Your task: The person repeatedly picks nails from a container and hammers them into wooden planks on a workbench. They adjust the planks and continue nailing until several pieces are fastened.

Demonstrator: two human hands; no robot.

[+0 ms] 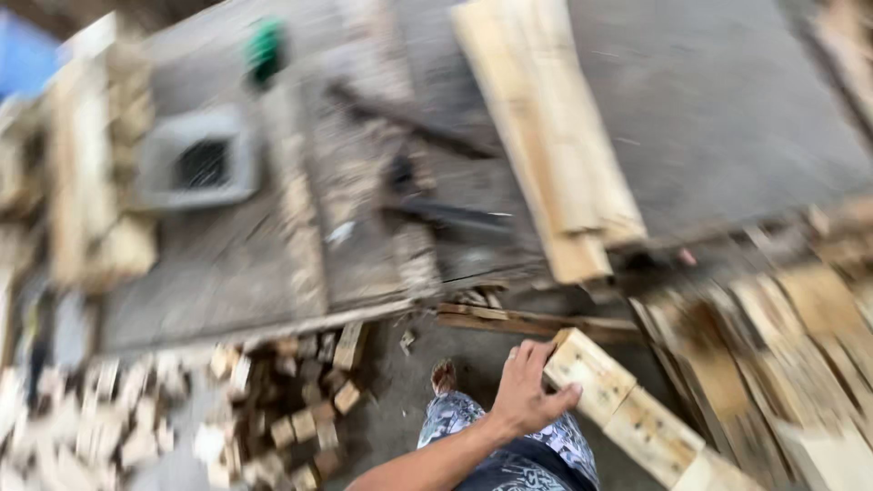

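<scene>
I see one hand, side unclear, arm reaching up from bottom frame, palm down. Fingers curled over the end of a pale wooden plank, gripping it. Plank lies low right, beside the workbench.

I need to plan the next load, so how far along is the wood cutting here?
Seemingly well underway: a heap of short cut blocks lies on the floor by the workbench. In hand: one hand, which one is unclear, grips the end of a pale plank. Left: long boards on the bench and a stack of planks look uncut.
</scene>
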